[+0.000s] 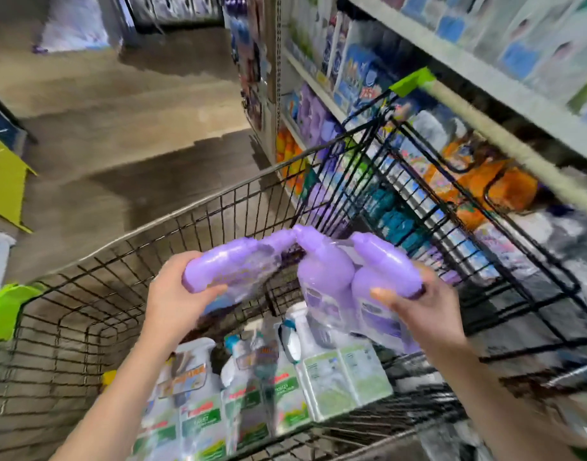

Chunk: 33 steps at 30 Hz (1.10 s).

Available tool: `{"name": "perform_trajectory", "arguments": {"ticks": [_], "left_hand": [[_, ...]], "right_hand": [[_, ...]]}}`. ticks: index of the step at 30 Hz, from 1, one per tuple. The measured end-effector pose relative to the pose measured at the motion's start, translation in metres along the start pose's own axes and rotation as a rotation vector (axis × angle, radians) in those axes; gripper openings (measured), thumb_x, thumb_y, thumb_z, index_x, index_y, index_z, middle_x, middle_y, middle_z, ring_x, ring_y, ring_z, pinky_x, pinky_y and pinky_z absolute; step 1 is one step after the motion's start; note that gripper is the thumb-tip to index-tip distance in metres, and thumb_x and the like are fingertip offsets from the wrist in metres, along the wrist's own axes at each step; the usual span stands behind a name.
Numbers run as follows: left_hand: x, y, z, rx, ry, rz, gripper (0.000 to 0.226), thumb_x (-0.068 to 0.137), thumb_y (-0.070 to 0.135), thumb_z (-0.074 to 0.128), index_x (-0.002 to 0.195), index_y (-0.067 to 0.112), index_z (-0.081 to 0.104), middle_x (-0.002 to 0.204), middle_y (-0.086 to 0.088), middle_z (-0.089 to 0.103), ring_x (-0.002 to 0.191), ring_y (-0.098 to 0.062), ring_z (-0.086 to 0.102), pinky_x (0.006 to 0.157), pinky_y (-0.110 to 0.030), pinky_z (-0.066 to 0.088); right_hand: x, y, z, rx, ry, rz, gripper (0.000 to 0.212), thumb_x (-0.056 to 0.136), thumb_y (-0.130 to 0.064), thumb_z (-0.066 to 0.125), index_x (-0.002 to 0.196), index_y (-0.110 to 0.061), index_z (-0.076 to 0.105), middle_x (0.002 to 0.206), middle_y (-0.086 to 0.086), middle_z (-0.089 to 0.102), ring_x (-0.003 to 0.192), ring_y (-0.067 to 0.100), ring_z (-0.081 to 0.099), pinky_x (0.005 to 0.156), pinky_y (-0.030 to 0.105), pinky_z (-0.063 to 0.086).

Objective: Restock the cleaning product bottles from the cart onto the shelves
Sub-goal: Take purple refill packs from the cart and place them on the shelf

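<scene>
Above cart (172,217), both hands loaded: left hand (177,299) grip wraps one purple bottle (232,267); right hand (428,302) grip clamps shrink-wrapped purple pair (355,281). Step: carry to shelves (318,88) at 2 o'clock (blurred). Next needs free slot among purple stock, judged.

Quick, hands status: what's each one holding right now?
Left hand: closed on one purple bottle, held sideways above the cart.
Right hand: closed on two purple bottles, side by side, caps pointing away.
</scene>
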<state>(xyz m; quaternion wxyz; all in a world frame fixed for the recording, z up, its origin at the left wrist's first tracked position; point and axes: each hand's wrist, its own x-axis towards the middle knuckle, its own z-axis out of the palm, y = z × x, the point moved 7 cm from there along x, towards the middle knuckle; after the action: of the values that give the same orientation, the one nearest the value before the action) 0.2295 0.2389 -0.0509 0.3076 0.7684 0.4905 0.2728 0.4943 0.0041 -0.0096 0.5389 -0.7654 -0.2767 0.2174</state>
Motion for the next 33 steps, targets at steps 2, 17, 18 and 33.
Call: {"name": "perform_trajectory", "arguments": {"ticks": [2, 17, 18, 33], "left_hand": [[-0.012, 0.034, -0.014, -0.081, 0.060, 0.031, 0.055, 0.064, 0.009, 0.085, 0.114, 0.010, 0.061, 0.108, 0.002, 0.058, 0.096, -0.014, 0.051, 0.080, -0.017, 0.032], [-0.085, 0.232, -0.067, -0.549, 0.103, 0.321, 0.050, 0.058, 0.027, 0.084, 0.098, 0.036, 0.056, 0.094, 0.010, 0.063, 0.076, 0.004, 0.054, 0.075, -0.014, 0.044], [-0.090, 0.243, -0.068, -0.538, 0.107, 0.348, 0.053, 0.060, 0.017, 0.085, 0.100, 0.034, 0.055, 0.092, 0.017, 0.063, 0.074, 0.009, 0.053, 0.072, -0.007, 0.042], [-0.155, 0.411, -0.007, -0.831, -0.286, 0.698, 0.050, 0.055, 0.016, 0.083, 0.093, 0.041, 0.063, 0.089, 0.010, 0.064, 0.069, 0.012, 0.055, 0.067, -0.006, 0.045]], "right_hand": [[-0.011, -0.015, -0.016, 0.058, 0.056, -0.051, 0.029, 0.063, -0.019, 0.084, 0.081, -0.029, 0.064, 0.058, -0.015, 0.063, 0.049, -0.008, 0.054, 0.048, 0.008, 0.040], [-0.123, -0.129, -0.173, 0.183, 0.578, -0.320, 0.045, 0.050, -0.046, 0.075, 0.090, -0.031, 0.063, 0.077, -0.012, 0.068, 0.065, -0.003, 0.058, 0.062, 0.013, 0.047], [-0.133, -0.131, -0.184, 0.184, 0.627, -0.330, 0.046, 0.049, -0.050, 0.072, 0.090, -0.033, 0.064, 0.077, -0.015, 0.068, 0.066, -0.002, 0.059, 0.063, 0.014, 0.048], [-0.289, -0.143, -0.326, -0.100, 1.230, -0.511, 0.022, 0.057, -0.045, 0.064, 0.076, -0.035, 0.057, 0.063, -0.028, 0.058, 0.053, -0.005, 0.048, 0.053, 0.009, 0.037]]}}
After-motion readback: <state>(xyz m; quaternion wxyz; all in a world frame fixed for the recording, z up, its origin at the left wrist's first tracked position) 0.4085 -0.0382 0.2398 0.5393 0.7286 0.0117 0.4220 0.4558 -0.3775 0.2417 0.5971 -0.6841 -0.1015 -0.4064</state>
